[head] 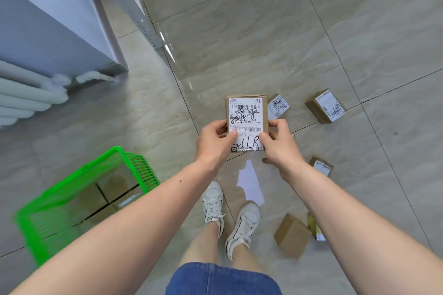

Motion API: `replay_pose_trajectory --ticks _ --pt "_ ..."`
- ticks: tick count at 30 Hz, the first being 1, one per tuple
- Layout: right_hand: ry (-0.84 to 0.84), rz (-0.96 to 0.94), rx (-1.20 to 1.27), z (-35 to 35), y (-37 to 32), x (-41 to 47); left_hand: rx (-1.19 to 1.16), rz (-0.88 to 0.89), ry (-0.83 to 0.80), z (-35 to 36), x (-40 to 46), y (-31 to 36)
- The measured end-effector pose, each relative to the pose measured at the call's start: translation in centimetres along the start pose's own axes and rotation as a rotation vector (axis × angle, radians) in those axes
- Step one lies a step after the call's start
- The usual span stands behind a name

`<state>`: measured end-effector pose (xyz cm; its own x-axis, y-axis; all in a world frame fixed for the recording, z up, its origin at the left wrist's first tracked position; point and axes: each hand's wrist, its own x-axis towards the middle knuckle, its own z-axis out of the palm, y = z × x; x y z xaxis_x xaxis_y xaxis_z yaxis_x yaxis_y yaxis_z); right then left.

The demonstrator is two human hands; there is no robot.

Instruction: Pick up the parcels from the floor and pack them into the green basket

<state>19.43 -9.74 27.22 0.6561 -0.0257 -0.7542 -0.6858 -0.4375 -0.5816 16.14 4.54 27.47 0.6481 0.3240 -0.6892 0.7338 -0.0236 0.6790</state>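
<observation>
Carrying the labelled cardboard parcel [246,122], pinched between left hand [213,142] and right hand [279,142] above the floor, should end leftward, lowered flat beside boxes inside the green basket [134,165].

White shipping label [247,124] on the brown parcel [246,99] gripped at its lower corners by left hand [213,143] and right hand [279,145]: barcodes at top and mid-height, a printed number starting "505" and partly overwritten, large handwritten black characters across the middle, and handwritten marker digits near the bottom resembling "118", uncertain. Labels on the floor parcels behind [279,106] and to the far right [329,105]: barcodes and black marker scrawl, too small to read. Label on the small parcel by the right wrist [322,166]: illegible.
</observation>
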Motion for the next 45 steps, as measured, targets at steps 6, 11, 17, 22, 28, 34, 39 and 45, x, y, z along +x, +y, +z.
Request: replay_pose_trajectory --ticks 6,11,17,22,28,34,39,45 --pt "0.021 -0.049 0.031 0.9 -1.4 -5.1 -0.047 0.042 0.029 -3.2 -4.9 1.4" --pt "-0.028 -0.123 -0.039 2.6 -0.9 -8.1 -0.069 0.053 0.108 -6.1 -8.6 -0.8" --pt "-0.091 -0.140 -0.117 6.4 0.7 -13.6 -0.110 0.034 0.184 -10.1 -14.1 -5.2" --pt "-0.186 -0.127 -0.141 11.8 0.7 -17.5 -0.147 0.026 0.282 -15.6 -17.2 -8.3" --pt "-0.272 -0.161 -0.244 20.9 1.4 -22.6 -0.147 0.003 0.336 -24.3 -20.3 -13.8" --pt "-0.349 -0.153 -0.265 33.1 4.1 -27.4 -0.165 0.018 0.305 -34.9 -22.8 -22.0" --pt "-0.389 -0.156 -0.241 42.9 6.4 -30.0 -0.189 0.028 0.333 -42.7 -23.1 -28.9" --pt "-0.384 -0.168 -0.324 51.4 8.1 -28.5 -0.250 -0.064 0.480 -47.2 -20.0 -34.9"
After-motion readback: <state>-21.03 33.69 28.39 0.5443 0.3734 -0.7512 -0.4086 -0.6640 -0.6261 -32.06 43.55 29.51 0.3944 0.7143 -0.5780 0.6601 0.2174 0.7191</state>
